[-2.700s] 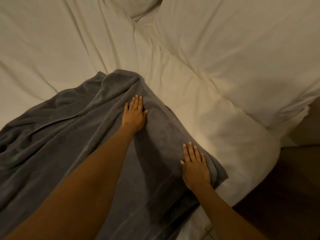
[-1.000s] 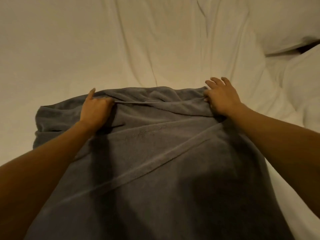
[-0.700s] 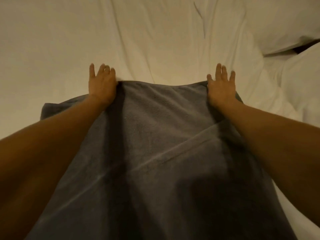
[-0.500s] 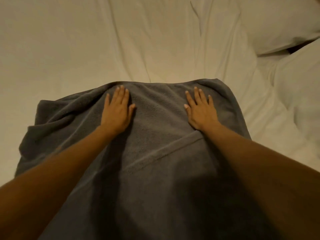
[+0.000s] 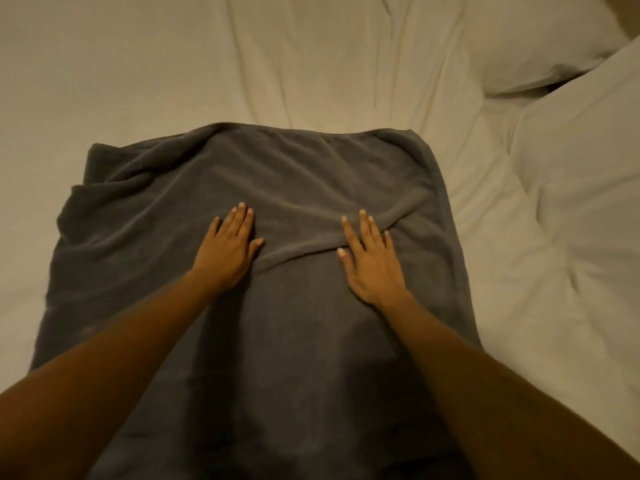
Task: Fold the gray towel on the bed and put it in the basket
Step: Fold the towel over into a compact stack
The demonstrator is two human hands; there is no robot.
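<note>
The gray towel [image 5: 294, 174] lies spread on the white bed [image 5: 173, 64], folded over on itself, with a rumpled left edge and a diagonal ridge across its middle. My left hand [image 5: 228, 252] rests palm-down on the towel left of centre, fingers together and flat. My right hand [image 5: 372, 261] presses flat on the towel right of centre, its fingers over the ridge. Neither hand grips the cloth. The basket is out of view.
Two white pillows lie at the upper right: one pillow [image 5: 519, 39] at the back and a nearer pillow [image 5: 588, 161] beside the towel. Wrinkled white sheet surrounds the towel on the left, far side and right.
Both hands have slid back toward me over the towel from its far edge, staying flat. A diagonal ridge has bunched up between them.
</note>
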